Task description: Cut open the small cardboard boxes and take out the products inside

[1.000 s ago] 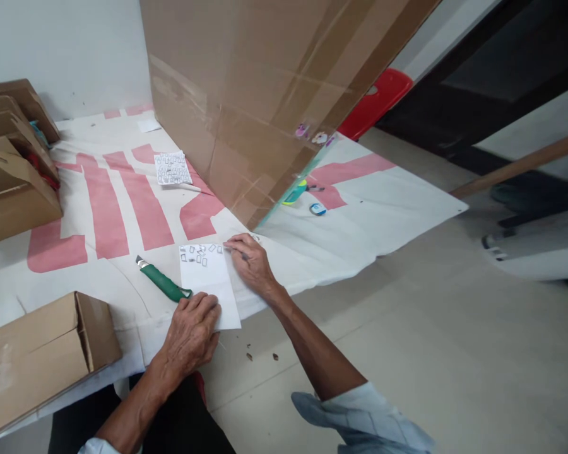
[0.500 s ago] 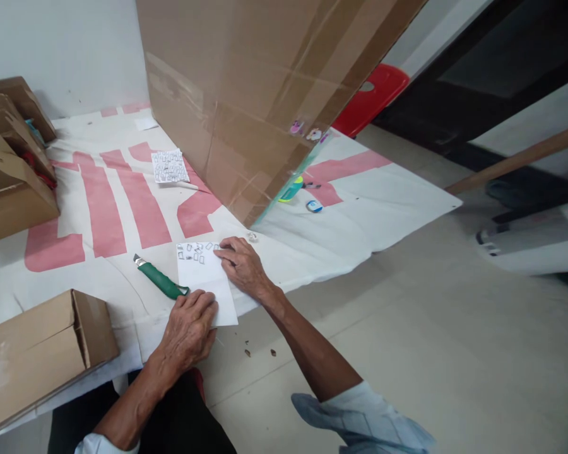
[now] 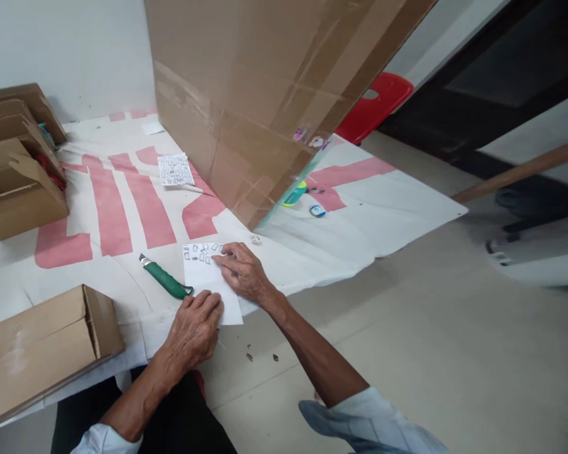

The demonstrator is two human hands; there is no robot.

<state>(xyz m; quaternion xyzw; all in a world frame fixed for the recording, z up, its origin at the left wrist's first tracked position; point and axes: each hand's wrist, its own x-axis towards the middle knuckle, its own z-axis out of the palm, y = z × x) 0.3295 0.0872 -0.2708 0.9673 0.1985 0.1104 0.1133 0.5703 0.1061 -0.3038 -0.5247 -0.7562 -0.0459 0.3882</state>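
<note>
A white sheet of paper (image 3: 208, 277) with small dark-outlined shapes near its top lies at the table's front edge, its lower corner overhanging. My left hand (image 3: 196, 328) has its bent fingers on the sheet's lower left part, the thumb lower at the table edge, gripping the paper. Over the drawn shapes, my right hand (image 3: 241, 271) has its fingertips drawn together; anything between them is too small to make out. A green utility knife (image 3: 165, 280) with its blade showing lies left of the sheet, its handle end close to my left fingers.
A tall taped cardboard box (image 3: 246, 113) stands behind the sheet. Open cartons (image 3: 23, 202) sit at the left, with a closed carton (image 3: 42, 353) nearer. A printed paper (image 3: 175, 170), a green-yellow item (image 3: 294, 194) and a small blue-white item (image 3: 317, 211) lie on the table. Behind is a red stool (image 3: 378, 104).
My right fingertips have shifted slightly down and left over the drawn shapes. My left hand stays on the paper. The whole view has shifted a little.
</note>
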